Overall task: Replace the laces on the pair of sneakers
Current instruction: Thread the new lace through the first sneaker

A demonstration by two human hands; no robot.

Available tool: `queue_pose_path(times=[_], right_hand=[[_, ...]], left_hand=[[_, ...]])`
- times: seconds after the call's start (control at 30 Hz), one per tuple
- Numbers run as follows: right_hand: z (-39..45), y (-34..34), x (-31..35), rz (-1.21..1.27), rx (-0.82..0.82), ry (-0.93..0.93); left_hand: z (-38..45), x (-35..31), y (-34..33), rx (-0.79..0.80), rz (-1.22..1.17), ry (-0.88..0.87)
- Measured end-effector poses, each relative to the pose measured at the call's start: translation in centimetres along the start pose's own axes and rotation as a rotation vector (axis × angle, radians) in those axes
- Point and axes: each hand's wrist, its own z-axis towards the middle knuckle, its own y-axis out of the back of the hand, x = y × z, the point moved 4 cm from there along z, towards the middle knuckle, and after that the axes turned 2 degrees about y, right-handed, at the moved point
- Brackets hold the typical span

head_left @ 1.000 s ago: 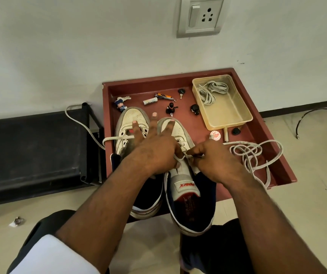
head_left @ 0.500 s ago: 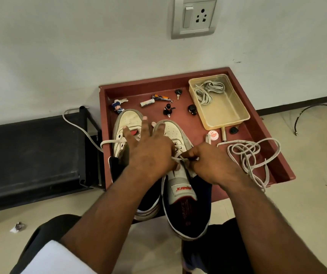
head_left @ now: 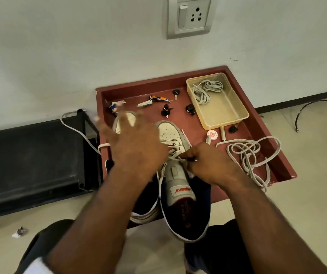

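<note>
Sneaker (head_left: 175,171) toe toward wall; right hand (head_left: 208,167) pinches lace (head_left: 175,156); left hand (head_left: 135,147) splayed.

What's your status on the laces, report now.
Left hand open, fingers spread over the sneakers. Right hand pinching the lace at the right sneaker eyelets. Loose lace lying on the red tray beside it.

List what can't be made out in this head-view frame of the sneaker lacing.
- Left sneaker: laces and eyelets hidden behind the left hand.
- Left hand's fingers: motion-blurred, so contact with the sneaker is unclear.
- Right sneaker: the eyelet being worked is covered by the right hand, which pinches the lace.
- Small trinkets on the red tray: too small to identify.
</note>
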Motion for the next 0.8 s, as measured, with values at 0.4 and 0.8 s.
queue_pose_path(times=[0.4,0.8], right_hand=[[0.0,0.2,-0.6,0.046,-0.017,-0.023],[0.0,0.3,-0.6,0.059,0.007,-0.001]], left_hand=[[-2.1,-4.9,-2.0,0.033,0.109,-0.125],[-0.1,2.4,1.5,-0.144,-0.07,0.124]])
